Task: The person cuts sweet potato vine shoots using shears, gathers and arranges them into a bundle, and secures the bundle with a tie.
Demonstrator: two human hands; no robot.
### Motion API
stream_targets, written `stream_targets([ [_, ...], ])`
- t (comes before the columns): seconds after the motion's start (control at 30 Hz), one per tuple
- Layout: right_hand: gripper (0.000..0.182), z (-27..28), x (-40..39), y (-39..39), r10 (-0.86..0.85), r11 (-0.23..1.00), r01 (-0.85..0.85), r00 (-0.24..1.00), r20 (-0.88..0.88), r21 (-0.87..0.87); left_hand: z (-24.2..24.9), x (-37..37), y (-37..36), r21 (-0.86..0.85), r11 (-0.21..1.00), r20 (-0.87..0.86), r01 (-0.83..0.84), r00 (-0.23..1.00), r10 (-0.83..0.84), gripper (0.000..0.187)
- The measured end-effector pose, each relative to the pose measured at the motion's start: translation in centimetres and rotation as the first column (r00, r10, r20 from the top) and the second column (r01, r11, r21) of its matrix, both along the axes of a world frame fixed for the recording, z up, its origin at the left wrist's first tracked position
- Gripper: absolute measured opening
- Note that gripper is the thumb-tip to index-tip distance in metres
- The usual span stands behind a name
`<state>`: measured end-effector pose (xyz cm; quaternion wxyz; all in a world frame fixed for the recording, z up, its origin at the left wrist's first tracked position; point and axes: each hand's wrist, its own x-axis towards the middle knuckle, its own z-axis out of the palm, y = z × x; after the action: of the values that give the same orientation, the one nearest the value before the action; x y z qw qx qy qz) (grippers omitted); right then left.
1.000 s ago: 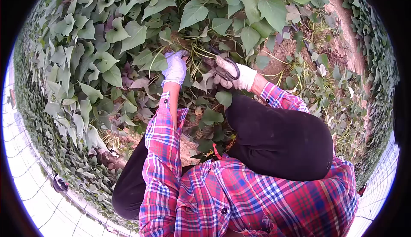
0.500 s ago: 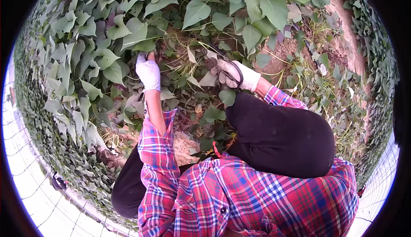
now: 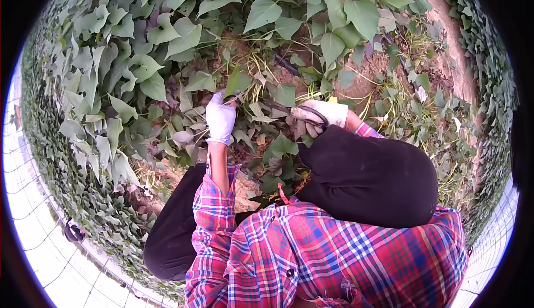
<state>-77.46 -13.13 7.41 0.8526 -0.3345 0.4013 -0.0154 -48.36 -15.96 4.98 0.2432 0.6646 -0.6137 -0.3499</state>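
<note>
Since half a second ago the left hand (image 3: 220,120), in a thin pale glove, has swung back in from the leaf bank on the left toward the middle of the plant, and the right hand (image 3: 318,116), in a soiled white knit glove, has dropped lower and now sits just above the person's dark-trousered knee (image 3: 370,177). All around them spreads a dense mat of broad green heart-shaped leaves (image 3: 167,35), by far the largest thing here, with a strip of bare brown soil (image 3: 450,35) running off at upper right and a white wire mesh fence (image 3: 50,252) curving along the lower left edge. Between the two hands a cluster of thin pale green vine stems (image 3: 255,83) rises from the ground. The left hand's fingers are pinched narrow at the top of a few of these stems and leaves, holding them aside. The right hand is wrapped around the black looped handles of a pair of garden shears (image 3: 311,113), whose blades point left into the stems; whether the blades are open or shut I cannot tell, as leaves cover them. I would judge the stems light, soft and springy, easy to bruise or snap, so best gathered in a loose bunch low down near the soil instead of by the floppy leaves, which would tear. No basket, bag or other container shows anywhere in view.
</note>
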Motion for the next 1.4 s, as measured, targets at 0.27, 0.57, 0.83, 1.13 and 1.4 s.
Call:
stream_targets([
  [0.27, 0.068, 2.0, -0.6, -2.6, -0.303, 0.927, 0.247, 0.936, 0.177, 0.281, 1.1, -5.0, 1.8, -0.109, 0.967, 0.392, 0.232, 0.903, -0.173, 0.023],
  [0.57, 0.043, 3.4, -4.1, -2.3, -0.003, 0.988, -0.043, 0.954, -0.299, -0.148, -0.9, -6.4, 7.3, 0.162, 0.921, 0.449, 0.355, 0.804, -0.389, 0.036],
  [0.83, 0.044, 0.4, -0.3, -2.3, 0.045, 0.963, -0.116, 0.96, -0.278, -0.245, -1.0, -5.8, 7.1, 0.232, 0.917, 0.422, 0.325, 0.816, -0.396, 0.027],
  [1.13, 0.041, 2.5, -3.6, 0.8, -0.039, 0.969, -0.061, 0.92, -0.391, -0.24, 2.0, -3.0, 1.8, 0.093, 0.995, -0.11, -0.026, 0.993, 0.037, 0.024],
  [1.4, 0.048, 10.2, -6.0, -2.5, -0.328, 0.894, 0.249, 0.93, -0.165, -0.372, 8.9, -10.6, -9.2, -0.472, 0.8, 0.207, 0.372, 0.928, -0.309, 0.035],
])
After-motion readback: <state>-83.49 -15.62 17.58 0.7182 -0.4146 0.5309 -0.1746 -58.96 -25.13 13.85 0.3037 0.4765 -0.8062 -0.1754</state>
